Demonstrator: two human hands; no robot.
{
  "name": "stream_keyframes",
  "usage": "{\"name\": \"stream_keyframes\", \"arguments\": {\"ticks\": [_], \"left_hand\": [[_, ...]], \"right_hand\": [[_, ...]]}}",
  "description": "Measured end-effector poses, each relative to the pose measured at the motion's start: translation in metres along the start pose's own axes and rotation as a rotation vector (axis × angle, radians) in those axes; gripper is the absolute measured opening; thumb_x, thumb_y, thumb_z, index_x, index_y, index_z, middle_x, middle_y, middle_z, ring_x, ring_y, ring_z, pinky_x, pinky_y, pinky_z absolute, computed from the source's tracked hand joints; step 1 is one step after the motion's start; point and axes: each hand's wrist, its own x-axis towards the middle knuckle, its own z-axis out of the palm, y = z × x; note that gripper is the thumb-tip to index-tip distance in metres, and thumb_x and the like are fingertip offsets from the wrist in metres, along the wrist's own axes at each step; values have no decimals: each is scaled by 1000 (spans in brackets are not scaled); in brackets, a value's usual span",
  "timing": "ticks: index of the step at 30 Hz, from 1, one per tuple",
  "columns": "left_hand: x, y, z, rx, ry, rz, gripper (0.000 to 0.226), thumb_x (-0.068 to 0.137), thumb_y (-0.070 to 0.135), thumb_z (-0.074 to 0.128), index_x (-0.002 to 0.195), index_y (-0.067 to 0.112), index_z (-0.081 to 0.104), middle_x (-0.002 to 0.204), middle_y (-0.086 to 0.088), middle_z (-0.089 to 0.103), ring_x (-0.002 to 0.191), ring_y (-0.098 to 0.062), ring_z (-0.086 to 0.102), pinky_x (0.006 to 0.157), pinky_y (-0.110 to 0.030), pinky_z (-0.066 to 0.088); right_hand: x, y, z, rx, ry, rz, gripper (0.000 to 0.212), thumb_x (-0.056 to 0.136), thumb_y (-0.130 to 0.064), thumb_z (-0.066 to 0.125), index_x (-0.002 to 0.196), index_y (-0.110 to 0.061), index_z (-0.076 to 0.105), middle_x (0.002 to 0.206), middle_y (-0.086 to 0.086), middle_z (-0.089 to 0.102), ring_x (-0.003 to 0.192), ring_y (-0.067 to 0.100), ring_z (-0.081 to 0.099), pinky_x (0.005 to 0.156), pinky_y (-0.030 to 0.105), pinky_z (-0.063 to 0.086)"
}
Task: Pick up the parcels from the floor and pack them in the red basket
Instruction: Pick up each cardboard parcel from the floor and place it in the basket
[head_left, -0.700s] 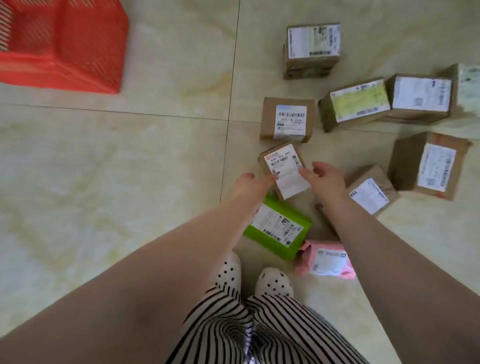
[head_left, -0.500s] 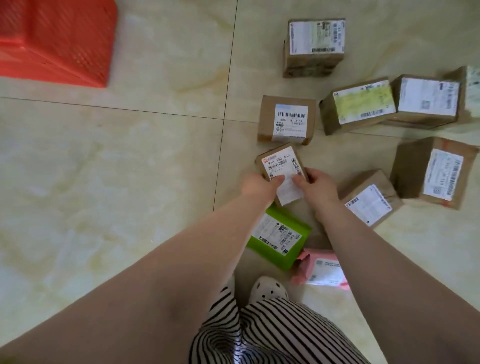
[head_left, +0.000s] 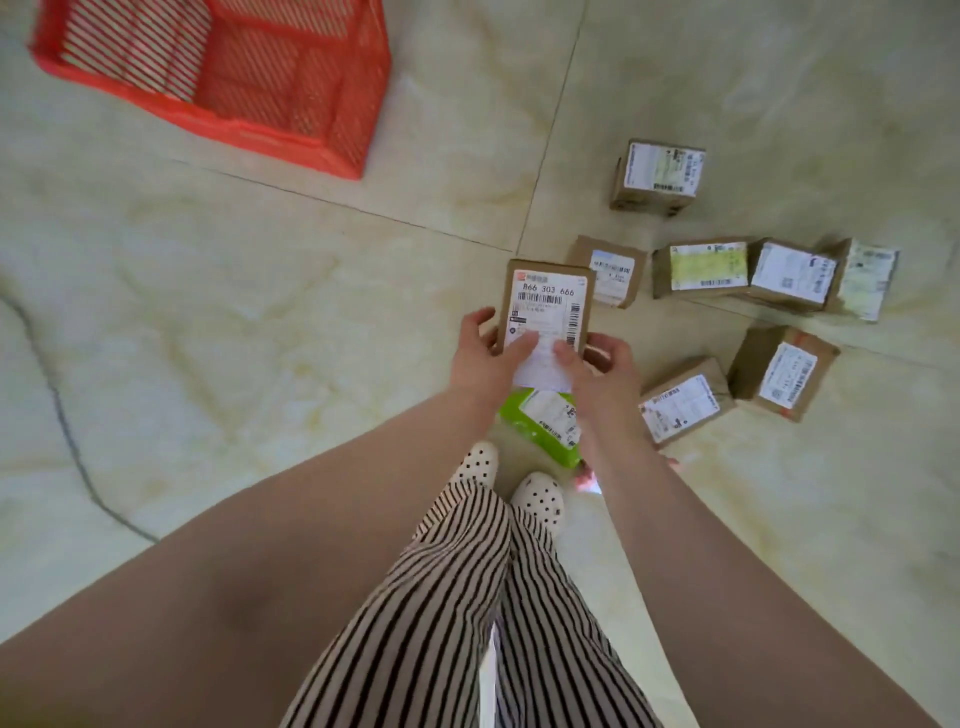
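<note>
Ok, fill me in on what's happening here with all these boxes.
A person is gathering parcels off the floor. Both the left hand and right hand hold one small brown parcel, label up. The red basket sits off to the left and looks empty. A green parcel and several brown ones remain on the tiled floor.

Looks like a home: glossy marbled floor tiles (head_left: 260, 322), polka-dot slippers (head_left: 537, 499), striped lounge trousers (head_left: 467, 597), delivered parcels (head_left: 660, 174) scattered about.

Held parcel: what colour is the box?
Brown cardboard, white label; parcel in both hands, head view.
</note>
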Motion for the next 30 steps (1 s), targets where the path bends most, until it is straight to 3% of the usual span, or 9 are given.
{"name": "stream_keyframes", "arguments": {"ticks": [2,5,9,14,17,23,27,30], "left_hand": [[-27,30,-35,72,30,19,49,86,17,69,131,9,51,119,-6,66,105,-21,65,92,-31,53],[-49,70,-88,98,56,62,38,84,20,71,121,12,63,105,1,69,95,-15,66,84,-23,54],[-50,106,-152,24,60,32,34,83,21,73,116,14,67,109,-4,72,93,-18,69,85,-32,56],[-21,137,-250,-21,79,26,37,81,22,74,116,14,68,109,-4,73,96,-20,71,82,-32,57],[-7,158,-317,14,98,39,36,80,23,75,115,16,70,107,-3,74,93,-19,71,80,-32,57],[19,212,-433,23,116,75,34,81,19,73,115,16,70,103,-2,73,75,-7,65,52,-10,44],[48,244,-473,-1,144,84,37,81,19,73,117,13,69,107,-3,73,75,-5,64,49,-7,42],[79,272,-488,-12,151,88,36,83,19,72,118,12,67,107,-1,72,74,-3,63,49,-6,43]], "right_hand": [[-39,-25,19,-16,-66,21,44,83,-24,74,122,-20,54,123,4,64,110,22,63,94,41,53],[-80,-57,54,15,-171,37,53,86,-19,70,135,-15,52,122,6,68,112,23,65,93,41,55],[-109,-90,111,35,-226,45,56,85,-18,72,138,-16,52,122,6,68,106,17,67,77,26,54],[-133,-112,213,4,-250,16,52,85,-16,72,134,-13,56,121,7,69,109,19,66,64,17,50],[-157,-122,280,32,-260,48,49,86,-14,70,134,-13,56,118,5,70,96,15,66,56,14,49],[-192,-148,402,80,-305,67,39,87,-11,68,124,-20,61,114,1,71,108,18,67,74,25,53],[-187,-172,459,57,-326,37,36,86,-12,69,121,-19,63,115,2,72,111,20,66,92,39,55],[-169,-196,494,49,-326,4,37,85,-11,69,121,-17,64,112,3,73,108,22,68,94,43,55]]}}
